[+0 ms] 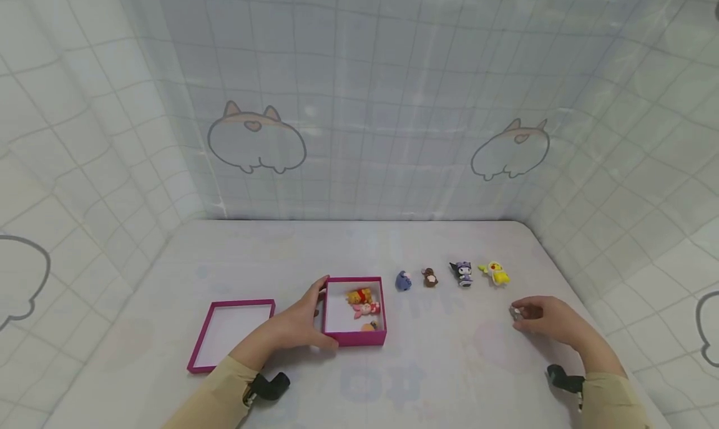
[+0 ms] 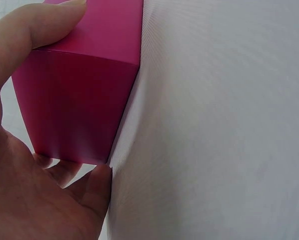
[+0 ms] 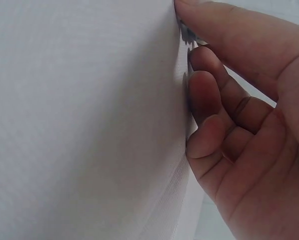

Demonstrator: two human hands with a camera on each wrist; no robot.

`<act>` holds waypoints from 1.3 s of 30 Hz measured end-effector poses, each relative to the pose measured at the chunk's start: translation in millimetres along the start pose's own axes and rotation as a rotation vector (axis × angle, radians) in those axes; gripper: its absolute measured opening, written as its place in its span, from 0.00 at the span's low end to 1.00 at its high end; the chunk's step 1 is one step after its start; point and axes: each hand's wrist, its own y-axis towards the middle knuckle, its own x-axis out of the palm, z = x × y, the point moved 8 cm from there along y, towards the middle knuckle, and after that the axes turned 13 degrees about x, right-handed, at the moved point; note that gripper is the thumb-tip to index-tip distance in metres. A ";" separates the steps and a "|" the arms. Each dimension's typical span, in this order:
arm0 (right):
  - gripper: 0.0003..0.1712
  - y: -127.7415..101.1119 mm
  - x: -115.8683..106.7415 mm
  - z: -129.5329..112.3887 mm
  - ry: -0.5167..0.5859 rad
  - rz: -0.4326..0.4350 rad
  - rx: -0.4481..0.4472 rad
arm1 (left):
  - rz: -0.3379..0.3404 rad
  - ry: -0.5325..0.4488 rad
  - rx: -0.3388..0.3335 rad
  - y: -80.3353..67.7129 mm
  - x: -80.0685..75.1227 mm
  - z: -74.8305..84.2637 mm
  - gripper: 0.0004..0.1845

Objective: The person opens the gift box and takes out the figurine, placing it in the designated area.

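Fingers [image 1: 321, 290] round unlabelled magenta box [image 1: 355, 338]

Left hand [image 1: 298, 326]: forearm angled in from lower left, beige sleeve, dark wrist mount; fingers spread, thumb on top, curled in a grip, palm facing right. Right hand [image 1: 542, 320]: forearm in from lower right, same sleeve and mount; palm down, fingers [image 3: 209, 100] curled, tips pressed to surface, thumb and index pinched together at far end. Hands well apart.
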 end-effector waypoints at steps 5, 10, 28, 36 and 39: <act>0.35 1.1 0.6 -2.4 0.006 -0.009 -0.013 | 0.002 -0.005 0.002 -0.6 -1.2 0.2 0.75; 0.38 0.8 -1.3 -8.3 0.020 -0.012 -0.030 | 0.010 -0.002 -0.002 -1.9 -3.7 0.2 0.75; 0.41 -34.1 -44.0 -99.5 -0.020 0.171 -0.291 | 0.012 -0.008 -0.018 -1.6 -3.5 -2.2 0.75; 0.32 -36.4 -29.3 -166.2 0.043 0.136 -0.448 | 0.000 -0.007 0.002 0.2 -0.7 -2.8 0.75; 0.30 -35.7 -21.2 -189.1 0.053 0.110 -0.501 | -0.002 -0.005 0.011 0.2 -0.2 -1.8 0.75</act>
